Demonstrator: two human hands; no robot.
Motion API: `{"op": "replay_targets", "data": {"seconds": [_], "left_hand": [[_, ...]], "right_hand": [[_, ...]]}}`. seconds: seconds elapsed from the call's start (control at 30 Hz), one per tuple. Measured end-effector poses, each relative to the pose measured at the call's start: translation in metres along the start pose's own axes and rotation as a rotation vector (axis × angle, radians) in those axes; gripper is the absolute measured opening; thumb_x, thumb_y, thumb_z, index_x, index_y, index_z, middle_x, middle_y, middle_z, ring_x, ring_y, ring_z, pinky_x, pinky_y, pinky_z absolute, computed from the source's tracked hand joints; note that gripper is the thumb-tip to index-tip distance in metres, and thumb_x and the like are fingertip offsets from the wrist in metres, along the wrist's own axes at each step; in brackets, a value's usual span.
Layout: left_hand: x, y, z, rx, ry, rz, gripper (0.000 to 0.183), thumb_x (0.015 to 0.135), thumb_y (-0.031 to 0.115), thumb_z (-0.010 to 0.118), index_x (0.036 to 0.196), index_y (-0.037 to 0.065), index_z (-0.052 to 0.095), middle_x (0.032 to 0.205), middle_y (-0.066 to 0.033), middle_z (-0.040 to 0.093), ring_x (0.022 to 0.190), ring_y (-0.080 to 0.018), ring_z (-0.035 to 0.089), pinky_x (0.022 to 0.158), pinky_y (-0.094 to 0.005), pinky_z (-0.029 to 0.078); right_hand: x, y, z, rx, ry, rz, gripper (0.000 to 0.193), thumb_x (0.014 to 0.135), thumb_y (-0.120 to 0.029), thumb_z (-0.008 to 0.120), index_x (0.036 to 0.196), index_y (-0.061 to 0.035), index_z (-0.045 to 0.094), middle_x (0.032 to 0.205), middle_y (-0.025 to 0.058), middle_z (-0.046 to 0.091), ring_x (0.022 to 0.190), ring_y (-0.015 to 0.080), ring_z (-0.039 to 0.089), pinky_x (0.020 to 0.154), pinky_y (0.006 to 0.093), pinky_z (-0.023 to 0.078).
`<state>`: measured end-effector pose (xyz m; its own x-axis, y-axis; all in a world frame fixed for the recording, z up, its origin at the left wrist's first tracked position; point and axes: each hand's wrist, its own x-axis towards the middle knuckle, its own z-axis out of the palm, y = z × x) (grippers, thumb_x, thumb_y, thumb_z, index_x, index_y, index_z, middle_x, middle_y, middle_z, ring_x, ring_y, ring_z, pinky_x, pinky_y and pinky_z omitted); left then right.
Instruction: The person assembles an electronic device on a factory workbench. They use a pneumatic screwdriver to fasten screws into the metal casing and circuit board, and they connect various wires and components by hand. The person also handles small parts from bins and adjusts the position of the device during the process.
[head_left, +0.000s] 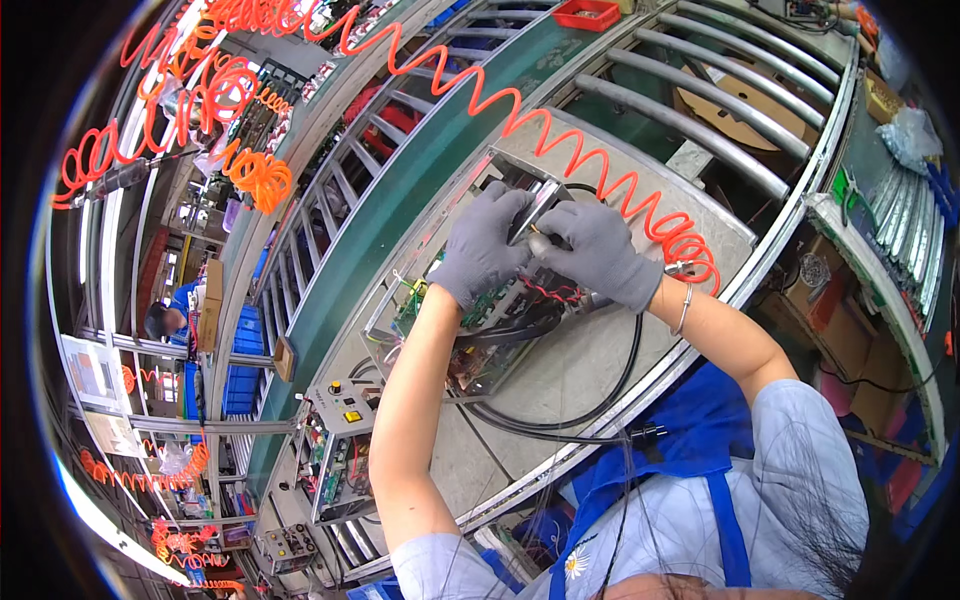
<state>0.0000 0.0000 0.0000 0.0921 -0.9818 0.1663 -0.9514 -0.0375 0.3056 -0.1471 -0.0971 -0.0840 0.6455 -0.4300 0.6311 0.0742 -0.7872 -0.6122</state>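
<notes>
Both my hands wear grey gloves and meet over an open metal equipment case (pixel 492 160) with green circuit boards (pixel 492 306) and wires inside. My left hand (pixel 484 245) has its fingers curled at a shiny metal plate (pixel 543 200) near the case's far end; what they grip is hidden. Close beside it, my right hand (pixel 598 248) is closed in a pinch, and what sits between its fingertips is too small to name. Red wires (pixel 552 292) run just below the right hand. Thick black cables (pixel 520 328) cross the near part of the case.
A black power cord's plug (pixel 648 432) lies at the bench's near edge. A red coiled air hose (pixel 590 165) hangs across to the right of the case. Another open unit (pixel 345 408) with a yellow switch stands at left. Metal rollers (pixel 690 125) lie beyond, with a red tray (pixel 587 14).
</notes>
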Motion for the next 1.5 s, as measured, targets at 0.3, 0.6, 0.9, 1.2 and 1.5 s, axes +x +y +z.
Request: {"op": "replay_targets", "data": {"seconds": [0.3,0.6,0.9,1.2,1.5], "left_hand": [[0.007,-0.005,0.01,-0.011,0.042,-0.055,0.031,0.063,0.019,0.07,0.09,0.005,0.066,0.088,-0.0132,0.059,0.083,-0.0362,0.061,0.071,-0.0439,0.047],[0.002,-0.009,0.004,-0.042,0.058,-0.041,0.043,0.068,0.016,0.07,0.109,0.008,0.067,0.09,-0.011,0.062,0.084,-0.0298,0.064,0.073,-0.0387,0.05],[-0.088,0.045,-0.029,-1.18,0.265,-0.57,0.05,0.087,-0.005,0.053,0.135,-0.009,0.044,0.127,-0.0234,0.058,0.112,-0.0276,0.063,0.091,-0.0328,0.056],[-0.186,0.104,0.081,-1.356,0.582,-0.673,0.042,0.103,0.012,0.039,0.14,-0.008,0.038,0.129,-0.0234,0.058,0.115,-0.0276,0.06,0.098,-0.0325,0.05],[-0.207,0.106,0.095,-1.338,0.717,-0.632,0.042,0.101,0.014,0.047,0.138,-0.006,0.044,0.131,-0.0194,0.056,0.118,-0.0258,0.058,0.103,-0.0333,0.045]], "right_hand": [[0.005,0.0,-0.004,0.478,-0.087,0.314,0.025,0.086,-0.029,0.07,0.092,-0.0045,0.072,0.077,0.011,0.069,0.069,0.0237,0.066,0.064,0.0348,0.05],[0.026,-0.008,-0.031,0.04,-0.352,0.487,0.05,0.081,-0.053,0.07,0.068,-0.004,0.067,0.062,0.0112,0.062,0.064,0.0268,0.064,0.058,0.0397,0.047],[-0.022,-0.036,-0.038,0.435,-0.328,0.242,0.029,0.087,-0.034,0.068,0.084,-0.0054,0.069,0.073,0.0106,0.065,0.065,0.02,0.062,0.058,0.0339,0.046],[-0.091,-0.095,0.001,-0.022,-0.431,-0.378,0.021,0.083,-0.03,0.067,0.087,-0.0093,0.064,0.074,0.0077,0.061,0.069,0.0242,0.066,0.058,0.0388,0.051],[-0.087,-0.1,0.017,-0.016,-0.488,-0.413,0.015,0.083,-0.024,0.066,0.083,-0.0095,0.061,0.073,0.0083,0.062,0.067,0.0277,0.065,0.056,0.0387,0.051]]}}
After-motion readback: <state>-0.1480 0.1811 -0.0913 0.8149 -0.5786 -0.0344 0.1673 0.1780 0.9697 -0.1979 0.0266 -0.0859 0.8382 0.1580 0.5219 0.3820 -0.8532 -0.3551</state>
